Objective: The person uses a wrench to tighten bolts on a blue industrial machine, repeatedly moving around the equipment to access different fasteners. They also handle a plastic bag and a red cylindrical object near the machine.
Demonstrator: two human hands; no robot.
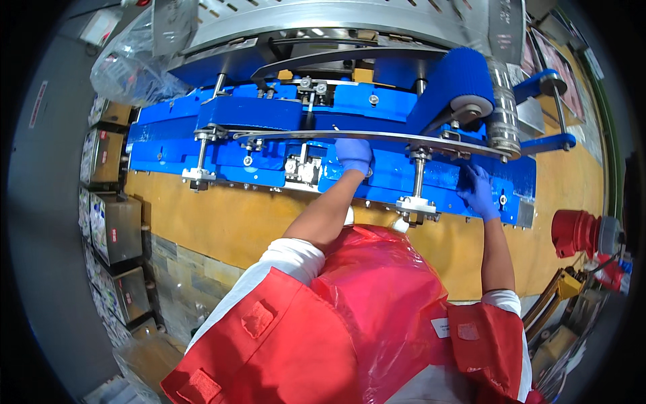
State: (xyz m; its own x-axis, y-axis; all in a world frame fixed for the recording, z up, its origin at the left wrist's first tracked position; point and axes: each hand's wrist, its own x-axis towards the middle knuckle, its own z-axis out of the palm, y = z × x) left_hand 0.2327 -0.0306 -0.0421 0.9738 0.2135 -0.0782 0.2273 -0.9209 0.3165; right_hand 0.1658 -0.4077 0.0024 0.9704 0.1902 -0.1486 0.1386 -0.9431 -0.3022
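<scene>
A long blue machine frame (282,145) spans the view from side to side, standing over a tan floor (222,222), with a curved steel housing (336,20) above it. At its right end a ribbed blue belt (457,84) wraps a roller (471,108). A thin curved steel rail (377,137) runs along the frame's front on threaded posts, and both arms reach forward to it from a red plastic apron (377,296).

The left hand (353,155), in a blue glove, curls over the frame just beneath the rail, seemingly to steady it. The right hand (479,195), also gloved, presses flat against the frame's right face, fingers spread, clamped on nothing. The hands sit well apart.
</scene>
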